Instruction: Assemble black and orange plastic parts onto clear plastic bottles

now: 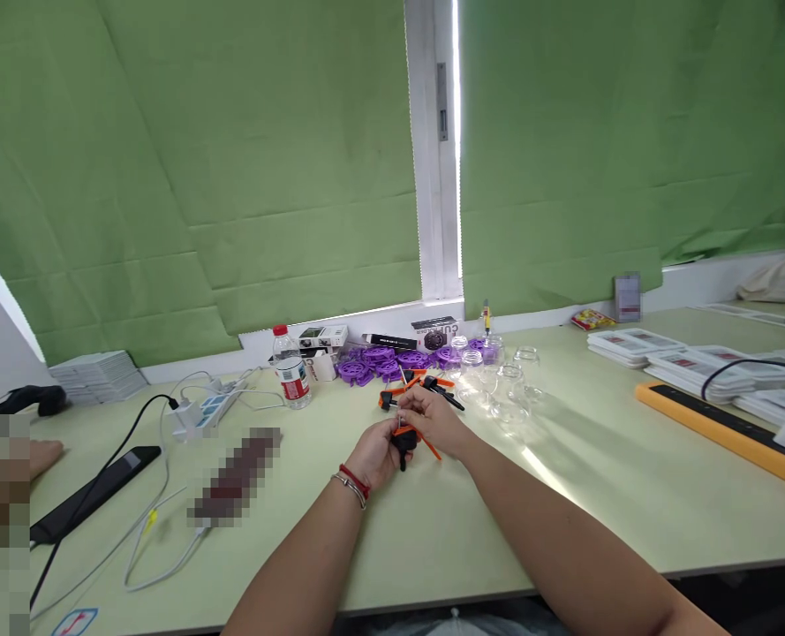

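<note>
Near the middle of the pale green table, my left hand (380, 452) is closed around a black and orange part (403, 439). Just above that part, the fingers of my right hand (432, 419) are pinched on a thin metal piece (399, 412) that stands up from it. An orange strip (430, 445) sticks out to the right below my right fingers. More black and orange parts (437, 387) lie right behind my hands. Purple plastic parts (379, 360) are piled behind them, and clear round containers (508, 384) stand to the right.
A bottle with a red cap (292, 371) stands left of the purple pile. Cables, a power strip (216, 408) and a black device (97, 495) lie on the left, near another person's hand (46, 457). White card stacks (690, 367) and a long orange-black bar (729, 433) are on the right.
</note>
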The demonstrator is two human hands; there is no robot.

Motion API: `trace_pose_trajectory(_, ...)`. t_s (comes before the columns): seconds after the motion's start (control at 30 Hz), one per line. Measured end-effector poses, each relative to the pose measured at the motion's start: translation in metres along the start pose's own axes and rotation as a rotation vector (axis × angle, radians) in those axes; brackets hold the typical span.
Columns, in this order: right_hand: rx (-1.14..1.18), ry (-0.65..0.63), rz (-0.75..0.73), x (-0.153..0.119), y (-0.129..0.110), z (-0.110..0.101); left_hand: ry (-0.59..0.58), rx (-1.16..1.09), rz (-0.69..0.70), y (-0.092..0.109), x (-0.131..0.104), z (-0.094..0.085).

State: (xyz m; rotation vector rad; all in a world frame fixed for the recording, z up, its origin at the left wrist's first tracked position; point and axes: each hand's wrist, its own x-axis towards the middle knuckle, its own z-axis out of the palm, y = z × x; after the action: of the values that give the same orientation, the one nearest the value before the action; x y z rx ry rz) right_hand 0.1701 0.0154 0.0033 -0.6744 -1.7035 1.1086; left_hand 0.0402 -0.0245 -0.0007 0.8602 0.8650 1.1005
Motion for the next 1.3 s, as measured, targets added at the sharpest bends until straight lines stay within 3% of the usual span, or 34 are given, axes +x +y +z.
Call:
trace_pose_trajectory(0.17,-0.165,-0.067,0.022,-0.002,0.000,-0.001,0.012,-0.051,0.057,-0.002,0.000,-0.009)
trace_pose_trajectory(0.37,-0.355,-0.125,-0.147,-0.006,-0.008,-0.003,-0.006,-0.013,0.113,0.003,-0.003,-0.020)
trace_pose_trajectory(0.57,-0.386,-0.203,-0.192,-0.007,-0.010,-0.003,-0.066,-0.005,0.114,0.002,-0.003,-0.026)
trace_pose_trajectory(0.67,-0.437,-0.162,-0.229,-0.006,-0.009,-0.005,-0.055,0.006,0.100,0.006,-0.003,-0.025)
trace_pose_trajectory(0.73,-0.482,-0.059,-0.231,-0.004,-0.008,-0.009,0.030,0.003,0.100,0.012,-0.004,-0.025)
trace_pose_trajectory(0.87,-0.536,0.191,-0.098,0.001,-0.004,-0.022,0.249,-0.078,0.125,0.024,-0.003,-0.033)
trace_pose_trajectory(1.0,-0.614,0.314,0.160,0.003,0.003,-0.039,0.320,-0.146,0.182,0.030,0.000,-0.043)
trace_pose_trajectory(1.17,-0.915,0.053,0.471,-0.004,0.006,-0.046,0.389,-0.232,0.219,0.031,0.003,-0.047)
trace_pose_trajectory(1.3,-0.976,-0.070,0.554,-0.008,0.004,-0.041,0.400,-0.285,0.232,0.031,0.006,-0.048)
